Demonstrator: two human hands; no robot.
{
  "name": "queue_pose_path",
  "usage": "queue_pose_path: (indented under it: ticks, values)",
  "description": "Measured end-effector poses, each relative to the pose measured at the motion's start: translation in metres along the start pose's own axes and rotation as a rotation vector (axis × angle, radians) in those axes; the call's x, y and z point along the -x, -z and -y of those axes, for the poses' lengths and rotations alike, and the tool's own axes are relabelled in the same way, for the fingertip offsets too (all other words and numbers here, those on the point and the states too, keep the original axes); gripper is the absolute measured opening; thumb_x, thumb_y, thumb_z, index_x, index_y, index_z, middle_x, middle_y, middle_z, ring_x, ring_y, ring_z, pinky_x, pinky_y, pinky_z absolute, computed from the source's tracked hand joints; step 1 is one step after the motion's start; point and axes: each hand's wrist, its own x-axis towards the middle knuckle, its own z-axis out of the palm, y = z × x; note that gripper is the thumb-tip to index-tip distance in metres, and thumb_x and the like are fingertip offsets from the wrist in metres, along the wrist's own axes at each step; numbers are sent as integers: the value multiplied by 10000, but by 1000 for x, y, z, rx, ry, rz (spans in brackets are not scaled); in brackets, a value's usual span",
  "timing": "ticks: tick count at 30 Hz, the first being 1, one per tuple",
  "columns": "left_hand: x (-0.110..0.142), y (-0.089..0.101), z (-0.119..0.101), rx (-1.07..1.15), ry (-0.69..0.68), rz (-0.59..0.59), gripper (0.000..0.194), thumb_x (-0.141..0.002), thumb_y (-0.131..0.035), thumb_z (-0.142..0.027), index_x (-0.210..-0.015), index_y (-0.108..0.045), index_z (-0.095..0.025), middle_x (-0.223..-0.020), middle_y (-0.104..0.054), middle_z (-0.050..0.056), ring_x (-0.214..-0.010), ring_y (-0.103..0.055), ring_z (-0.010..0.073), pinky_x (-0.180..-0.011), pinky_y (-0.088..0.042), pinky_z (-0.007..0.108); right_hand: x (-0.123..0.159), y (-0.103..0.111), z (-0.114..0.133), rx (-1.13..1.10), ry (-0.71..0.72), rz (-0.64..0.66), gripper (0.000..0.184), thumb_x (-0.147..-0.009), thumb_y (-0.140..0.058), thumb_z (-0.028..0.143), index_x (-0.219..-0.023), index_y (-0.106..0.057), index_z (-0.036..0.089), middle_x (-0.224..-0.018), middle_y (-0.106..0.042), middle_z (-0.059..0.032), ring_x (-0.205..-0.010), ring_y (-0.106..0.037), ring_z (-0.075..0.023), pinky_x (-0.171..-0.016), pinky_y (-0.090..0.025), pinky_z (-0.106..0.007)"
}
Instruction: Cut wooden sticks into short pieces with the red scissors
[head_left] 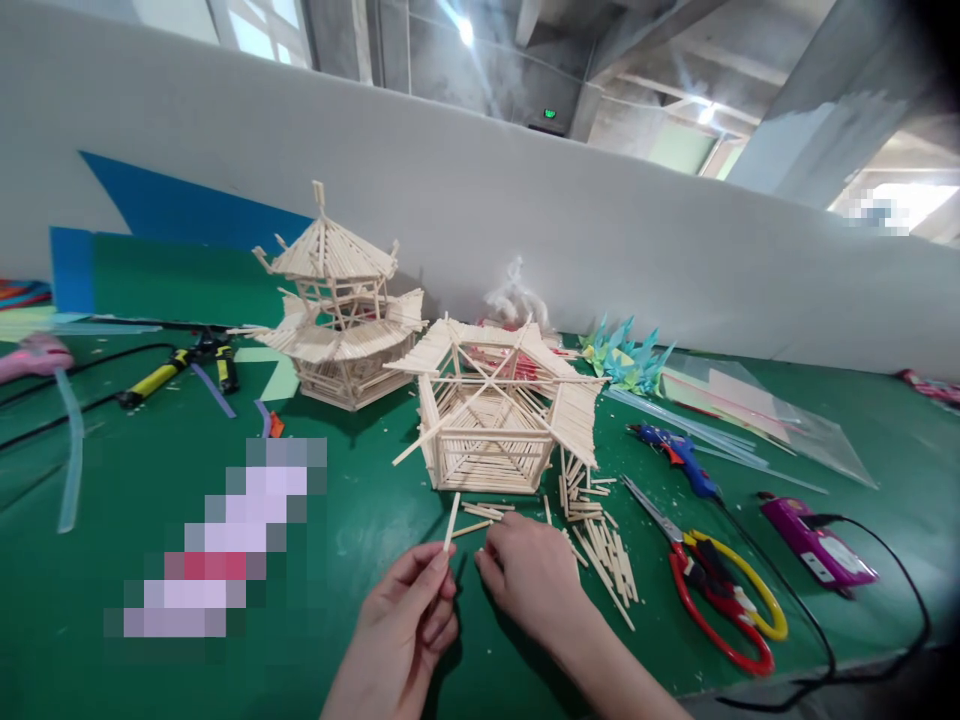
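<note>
Between the thumb and fingers of my left hand point(416, 610) a short flat wooden stick point(452, 522) stands nearly upright. My right hand point(529, 570) rests low over the table with its fingers curled, close to a few loose sticks point(484, 510); its fingertips are partly hidden, so what they hold, if anything, does not show. Just beyond both hands sits a six-sided stick pavilion base point(495, 440) with sloping eaves and crossed sticks over its open top. Behind it to the left rises a two-tiered stick pavilion point(337, 310) with a pointed roof.
Right of my hands lie a stick pile point(607, 550), red-and-yellow scissors point(720, 590), a blue glue gun point(679, 460) and a purple corded box point(817, 540). Clear glue sticks point(697, 425) lie farther back. At left are yellow-handled pliers point(157, 375) and a pink tool point(37, 357). A white partition point(675, 250) borders the green table.
</note>
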Motion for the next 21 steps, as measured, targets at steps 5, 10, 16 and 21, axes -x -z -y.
queue_pose_path:
  ticks: [5, 10, 16, 21]
  values:
    - [-4, -1, 3, -28, 14, 25, 146, -633, -693, -236, -654, -590, -135, -482, -472, -69, -337, -292, -11, -353, -228, 135, -1, -2, -1, 65, 6, -19, 172, -768, -467, 263, -692, -603, 191, -721, -629, -43, -650, -591, -184, -505, -298, -250]
    - [-10, -2, 3, -73, 31, 25, 144, -628, -694, -224, -653, -583, -137, -463, -475, -68, -332, -327, -2, -357, -219, 134, 1, -5, -7, 53, 6, -40, 176, -777, -467, 272, -667, -587, 204, -703, -621, -10, -620, -570, -141, -495, -266, -230]
    - [-14, -5, 3, -109, 14, 36, 116, -644, -683, -200, -664, -589, -137, -458, -481, -70, -338, -339, -5, -375, -229, 127, 1, -9, -11, 22, -11, -78, 179, -784, -468, 273, -654, -573, 209, -691, -611, 5, -614, -567, -134, -501, -272, -231]
    - [-14, -8, 4, -119, 16, 29, 127, -638, -689, -206, -667, -584, -140, -458, -483, -69, -334, -337, -5, -369, -215, 127, 0, -3, -10, -10, -34, -104, 165, -775, -504, 313, -662, -580, 220, -682, -606, 10, -615, -569, -141, -516, -312, -227]
